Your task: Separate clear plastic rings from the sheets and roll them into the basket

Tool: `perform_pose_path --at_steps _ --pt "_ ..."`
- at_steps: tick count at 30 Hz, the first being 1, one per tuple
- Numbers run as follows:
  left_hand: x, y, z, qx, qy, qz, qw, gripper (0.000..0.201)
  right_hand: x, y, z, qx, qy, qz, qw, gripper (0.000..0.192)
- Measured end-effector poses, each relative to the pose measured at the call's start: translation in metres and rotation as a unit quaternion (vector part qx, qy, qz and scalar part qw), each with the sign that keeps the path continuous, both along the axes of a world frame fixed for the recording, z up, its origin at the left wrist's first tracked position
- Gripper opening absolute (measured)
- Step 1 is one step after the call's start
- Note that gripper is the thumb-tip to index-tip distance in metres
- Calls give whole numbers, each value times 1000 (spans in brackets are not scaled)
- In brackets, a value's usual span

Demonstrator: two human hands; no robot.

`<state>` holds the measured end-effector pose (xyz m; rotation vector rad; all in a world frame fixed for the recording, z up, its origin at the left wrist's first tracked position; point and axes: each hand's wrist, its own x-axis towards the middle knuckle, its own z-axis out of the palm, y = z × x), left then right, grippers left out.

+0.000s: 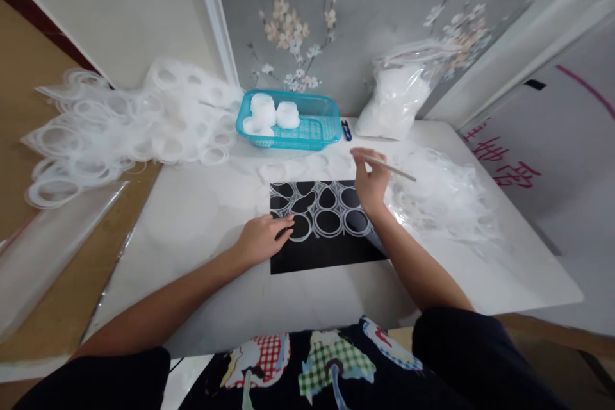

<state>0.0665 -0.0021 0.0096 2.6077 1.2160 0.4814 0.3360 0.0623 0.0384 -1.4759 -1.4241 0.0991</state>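
A black mat point(323, 256) lies on the white table point(202, 218), with a clear plastic sheet of joined rings point(327, 205) spread over its far half. My left hand point(263, 238) rests flat on the mat's left edge, fingertips pressing on the ring sheet. My right hand point(369, 180) hovers over the sheet's right side and pinches a thin stick point(391, 168) that points to the right.
A teal basket point(307, 131) with white round pieces point(269, 114) sits at the back, a small blue tool point(346, 131) beside it. A bag of white material point(398, 99) leans on the wall. Heaps of clear ring scraps lie left point(120, 128) and right point(442, 195).
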Motion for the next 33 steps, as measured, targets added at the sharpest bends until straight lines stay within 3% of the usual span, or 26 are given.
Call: perform_pose_path --at_steps 4,7,13,22,25,28,29,31,33 --pt "16 -3 10 92 -19 -52 994 25 4 -38 -22 -125 38 160 978 25" --pt "35 -1 17 123 22 -98 987 30 -5 -56 -37 -179 85 200 960 28" --pt "59 9 15 118 95 -119 981 35 -8 -56 -36 -171 98 203 959 25" --pt "57 13 3 130 92 -115 980 37 -7 -56 -39 -163 38 211 963 19" --pt "56 11 2 120 90 -113 982 38 -13 -66 -44 -146 -50 199 968 18" --pt "54 11 2 94 82 -109 986 37 -15 -65 -41 -123 -205 209 948 19" --pt "54 11 1 86 79 -109 987 37 -12 -58 -38 -118 -237 202 943 20" --pt "52 12 1 80 74 -111 988 36 6 -39 -29 -100 -235 128 958 22" --pt "50 14 2 78 69 -112 988 35 31 -18 -18 -46 -139 -49 988 29"
